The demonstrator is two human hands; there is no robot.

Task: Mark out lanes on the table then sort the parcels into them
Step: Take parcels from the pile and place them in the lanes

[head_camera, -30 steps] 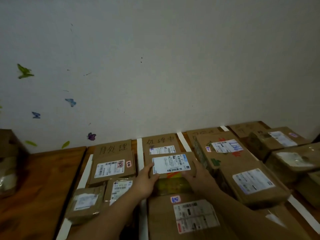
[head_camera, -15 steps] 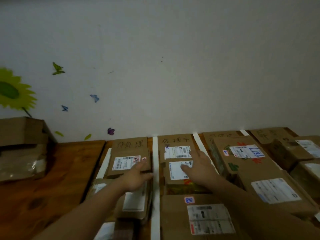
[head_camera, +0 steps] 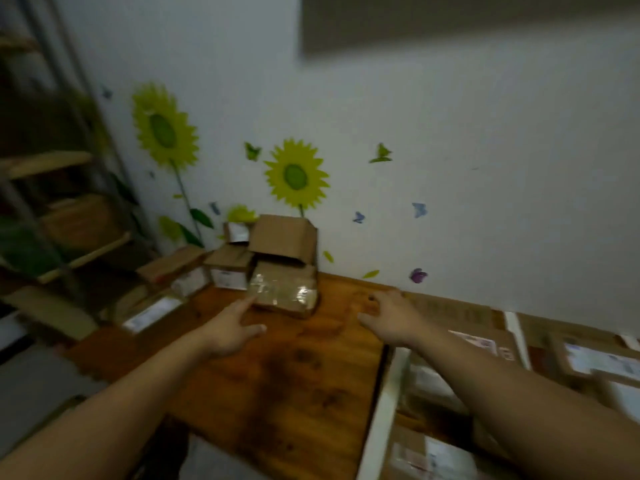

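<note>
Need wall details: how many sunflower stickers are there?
2: a taller sunflower at left, a lower sunflower above the open box. A yellow patch beside that box may be a third.

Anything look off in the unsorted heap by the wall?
Yes. The top box sits tilted against the wall with a flap hanging open, above the tape-wrapped parcel. The parcels around it lie at mixed angles.
</note>
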